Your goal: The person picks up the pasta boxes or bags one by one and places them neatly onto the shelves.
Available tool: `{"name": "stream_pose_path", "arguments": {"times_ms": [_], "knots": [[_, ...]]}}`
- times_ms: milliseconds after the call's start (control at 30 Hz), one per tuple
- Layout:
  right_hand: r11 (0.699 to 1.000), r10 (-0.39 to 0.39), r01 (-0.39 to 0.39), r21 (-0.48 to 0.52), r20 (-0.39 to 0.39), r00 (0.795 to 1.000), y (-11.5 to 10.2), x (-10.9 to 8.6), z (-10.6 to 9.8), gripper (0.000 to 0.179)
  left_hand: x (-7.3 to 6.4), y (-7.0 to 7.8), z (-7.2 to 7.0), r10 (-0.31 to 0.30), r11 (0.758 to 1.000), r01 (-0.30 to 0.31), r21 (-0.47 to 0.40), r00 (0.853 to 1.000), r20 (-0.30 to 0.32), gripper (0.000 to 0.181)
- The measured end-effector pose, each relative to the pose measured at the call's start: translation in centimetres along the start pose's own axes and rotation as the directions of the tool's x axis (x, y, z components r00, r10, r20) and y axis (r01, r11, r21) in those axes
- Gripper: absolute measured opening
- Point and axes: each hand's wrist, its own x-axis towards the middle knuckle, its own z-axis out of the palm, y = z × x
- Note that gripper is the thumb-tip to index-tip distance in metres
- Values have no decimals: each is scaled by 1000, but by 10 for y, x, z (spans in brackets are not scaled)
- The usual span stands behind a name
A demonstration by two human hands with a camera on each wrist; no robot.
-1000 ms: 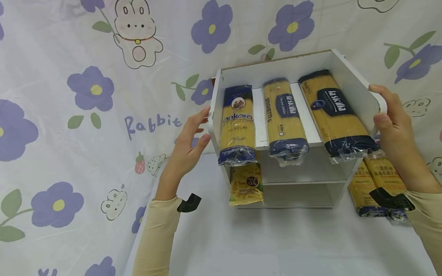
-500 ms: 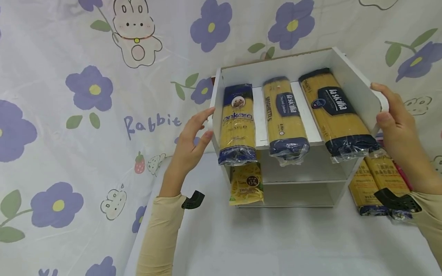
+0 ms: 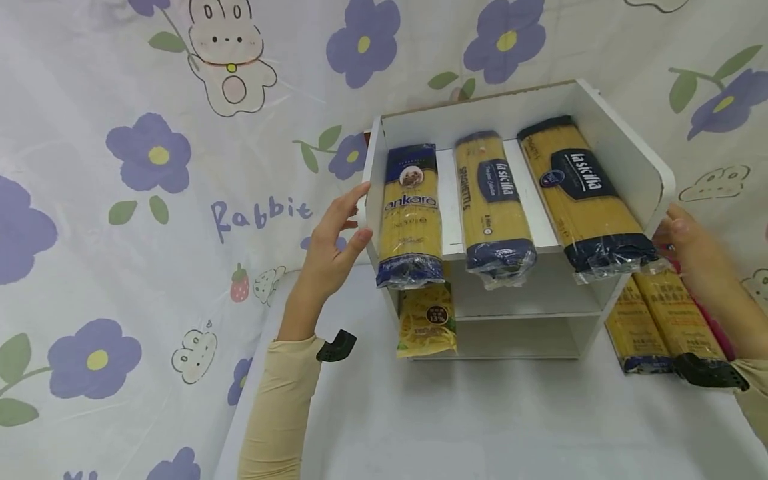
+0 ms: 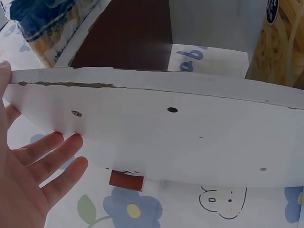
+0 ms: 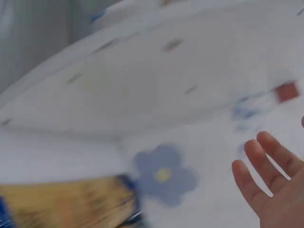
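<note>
A white shelf unit stands in the middle of the head view. On its top level lie a blue-ended ankara pasta pack and two la sicilia spaghetti packs, one central and one at the right. My left hand is at the unit's left side panel; fingertips meet the outer face, thumb near the front edge. Beside the right panel, just below its front corner, is my right hand. In the right wrist view its fingers are spread, apart from the panel.
A yellow pasta bag juts from the middle level at left. Yellow pasta packs lie on the white table, right of the unit, partly behind my right arm. A flowered cloth hangs behind and at left.
My right hand has let go of the right panel's front corner and moved down beside it. My left hand has shifted slightly at the left panel; the packs stay in place.
</note>
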Motion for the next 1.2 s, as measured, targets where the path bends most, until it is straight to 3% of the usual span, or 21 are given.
{"name": "stream_pose_path", "arguments": {"times_ms": [67, 100, 133, 233, 367, 567, 867, 1000, 1200], "knots": [[996, 80, -78, -33, 54, 995, 23, -5, 1, 53, 0, 0, 2, -10, 1000, 10, -11, 1000, -13, 79], [987, 115, -107, -119, 58, 992, 32, -11, 3, 55, -1, 0, 2, -16, 1000, 16, -14, 1000, -17, 80], [979, 160, -148, -141, 80, 984, 40, -15, 5, 57, -1, 0, 3, -21, 1000, 21, -14, 1000, -20, 80], [935, 269, -234, -266, 106, 957, 63, -27, 9, 65, -2, -1, 5, -30, 999, 30, -20, 999, -21, 81], [874, 334, -263, -408, 111, 936, 88, -41, 15, 76, -3, -2, 6, -41, 999, 41, -24, 999, -24, 82], [836, 399, -277, -474, 178, 900, 111, -53, 16, 91, -3, -2, 8, -52, 998, 52, -19, 998, -30, 82], [857, 295, -109, -504, 306, 905, 119, -44, 14, 77, -3, -2, 7, -44, 999, 43, -26, 998, -43, 82], [832, 276, -66, -551, 307, 911, 117, -40, 18, 73, -4, -3, 7, -40, 999, 39, -26, 998, -50, 80], [800, 303, -66, -597, 306, 903, 109, -35, 20, 78, -4, -2, 10, -40, 999, 39, -28, 997, -59, 80]]}}
